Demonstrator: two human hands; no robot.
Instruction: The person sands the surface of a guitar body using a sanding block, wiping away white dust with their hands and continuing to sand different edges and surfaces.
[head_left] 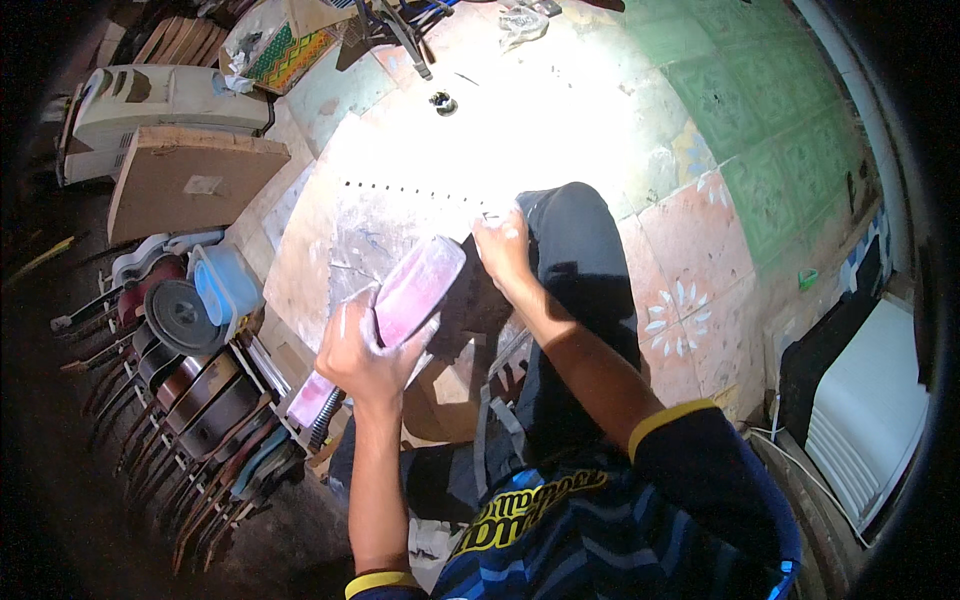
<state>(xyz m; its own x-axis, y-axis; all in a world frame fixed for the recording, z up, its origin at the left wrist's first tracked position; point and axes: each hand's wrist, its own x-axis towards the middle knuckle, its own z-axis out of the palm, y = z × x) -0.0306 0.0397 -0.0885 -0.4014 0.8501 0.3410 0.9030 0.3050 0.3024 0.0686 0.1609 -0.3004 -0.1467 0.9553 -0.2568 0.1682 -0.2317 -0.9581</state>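
My left hand (365,350) is closed round a long pink piece (420,290) with a rounded end, dusted with white powder; its exact kind I cannot make out. A narrower pink part (312,400) shows below the fist, beside a dark coil (325,418). My right hand (503,243) is by my right knee, just beyond the pink piece and apart from it. Its fingers are pinched together; whatever they hold is too small or too washed out to name. Ahead lies a brightly lit pale sheet (300,245) with a row of small dark dots (402,189).
A small round dark-filled holder (443,103) stands ahead in the glare. To the left are a cardboard piece (190,180), a beige machine casing (170,95), a light-blue container (225,285) and a rack of dark curved pieces (205,400). A white panelled appliance (870,410) stands right.
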